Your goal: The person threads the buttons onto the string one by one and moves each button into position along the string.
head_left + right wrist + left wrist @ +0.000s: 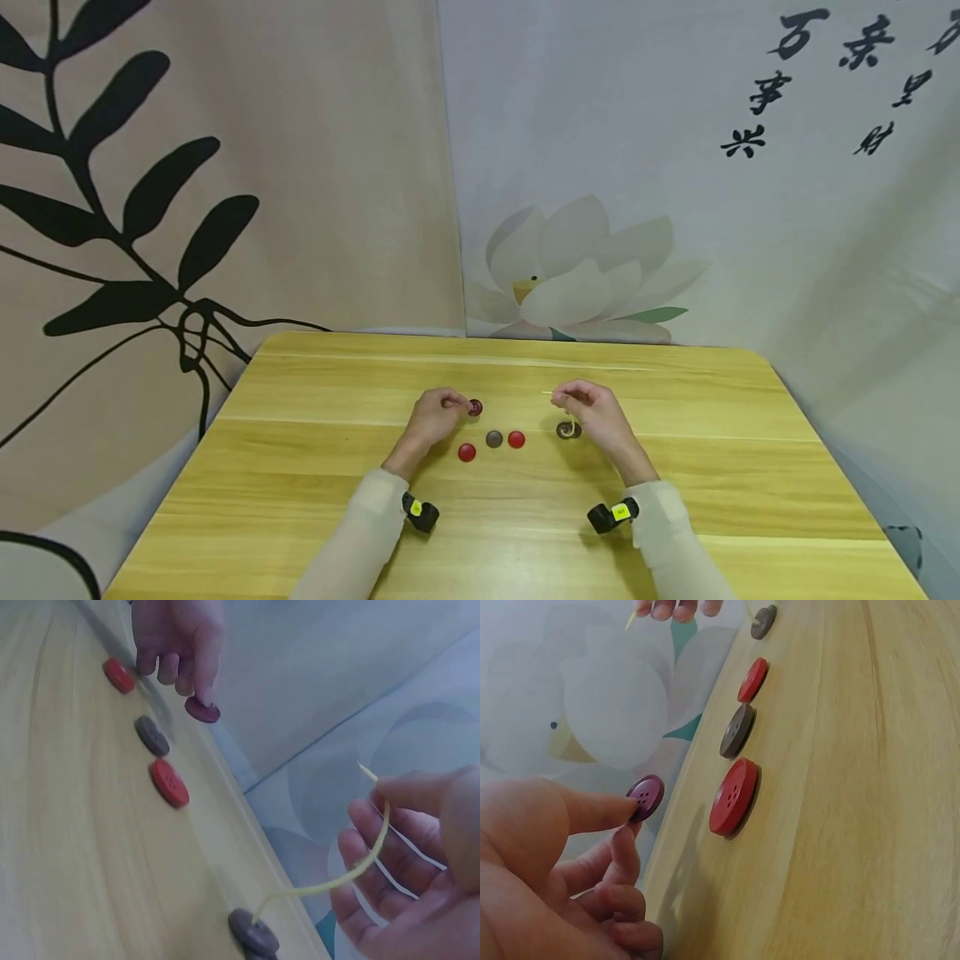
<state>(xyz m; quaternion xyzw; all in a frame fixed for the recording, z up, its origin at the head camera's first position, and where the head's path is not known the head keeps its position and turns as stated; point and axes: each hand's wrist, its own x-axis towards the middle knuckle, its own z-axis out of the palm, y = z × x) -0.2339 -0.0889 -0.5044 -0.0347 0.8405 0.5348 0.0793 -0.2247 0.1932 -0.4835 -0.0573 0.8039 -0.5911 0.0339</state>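
Between thumb and forefinger, my left hand (433, 418) pinches a dark purple four-hole button (651, 796), held up off the table. My right hand (602, 419) pinches a yellow string (330, 887) close to its end, and a short tip sticks out past the fingers. From there the string curves down into a grey-brown button (252, 930), which lies against another dark button at the bottom edge of the right wrist view. Between the hands lie a large red button (733, 796), a grey-brown button (737, 731) and a second red button (753, 680).
The buttons lie on a light wooden table (300, 517). Behind its far edge hangs a cloth backdrop (360, 167) with printed leaves, a lotus and characters. Each wrist wears a small black camera (423, 515).
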